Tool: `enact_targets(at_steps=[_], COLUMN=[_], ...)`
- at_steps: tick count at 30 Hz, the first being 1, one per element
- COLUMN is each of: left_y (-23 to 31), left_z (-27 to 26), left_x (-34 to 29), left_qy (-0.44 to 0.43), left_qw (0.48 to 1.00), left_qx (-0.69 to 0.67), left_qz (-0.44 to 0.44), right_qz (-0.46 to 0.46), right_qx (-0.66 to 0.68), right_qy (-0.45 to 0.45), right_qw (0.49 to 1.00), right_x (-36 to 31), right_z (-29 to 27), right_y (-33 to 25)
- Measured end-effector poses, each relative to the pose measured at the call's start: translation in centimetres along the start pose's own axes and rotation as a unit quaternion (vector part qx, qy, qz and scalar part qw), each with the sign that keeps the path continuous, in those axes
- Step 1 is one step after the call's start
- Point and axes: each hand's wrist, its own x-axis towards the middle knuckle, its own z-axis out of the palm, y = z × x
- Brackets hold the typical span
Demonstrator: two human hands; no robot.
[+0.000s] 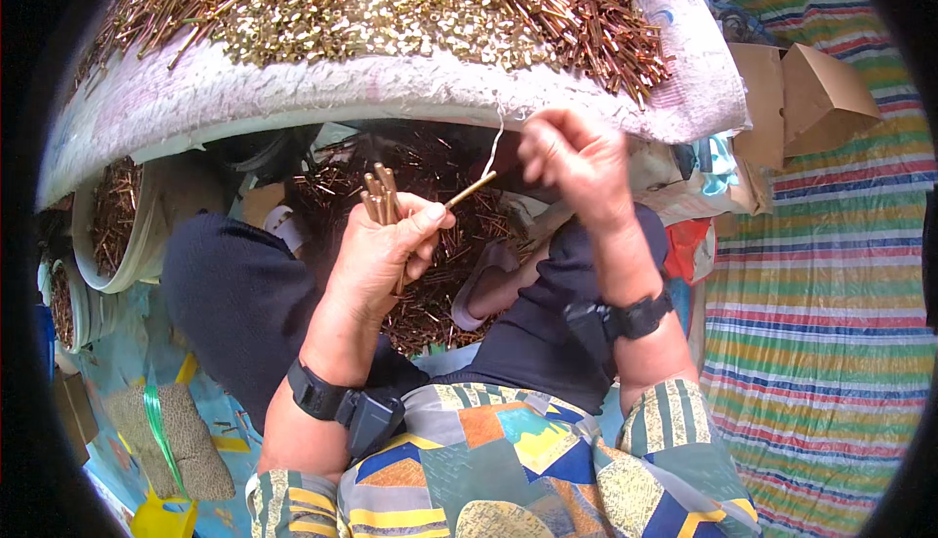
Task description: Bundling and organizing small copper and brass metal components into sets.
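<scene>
My left hand (pixel 376 255) is closed around several thin brass-coloured metal rods (pixel 381 194), which stand up out of the fist. Between its thumb and forefinger one more rod (pixel 471 189) sticks out to the right. A white string (pixel 495 142) hangs from the table edge and meets this rod near its tip. Just right of that tip is my right hand (pixel 578 162), its fingers curled together in a pinch and somewhat blurred. Whatever lies in that pinch is too small or hidden to make out.
A cloth-covered table (pixel 391 88) ahead bears heaps of copper-coloured rods (pixel 576 10) and small shiny gold pieces (pixel 391 20). More rods lie below, between my knees. At left stands a white bucket (pixel 147 225) of rods; at right, a cardboard box (pixel 821 98) on a striped sheet (pixel 811 343).
</scene>
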Motion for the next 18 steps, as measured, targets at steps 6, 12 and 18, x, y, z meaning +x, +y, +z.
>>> enact_targets(at_steps=[6,12,18], left_y=[0.1,0.0,-0.1], left_z=[0.3,0.3,0.1], left_x=[0.3,0.6,0.7], left_qy=[0.007,0.016,0.022], left_qw=[1.000,0.999,0.999], left_qx=[-0.017,-0.027,-0.031], left_qz=[0.015,0.012,0.009], right_qz=[-0.077,-0.010,-0.082], right_qx=[-0.316,-0.576,-0.515], right_qy=[0.200,0.158,0.226], right_qw=[0.924,0.802,0.823], right_x=[6.9,10.1,9.2], right_z=[-5.6,-4.8,-6.2], right_y=[1.8,1.8,1.9])
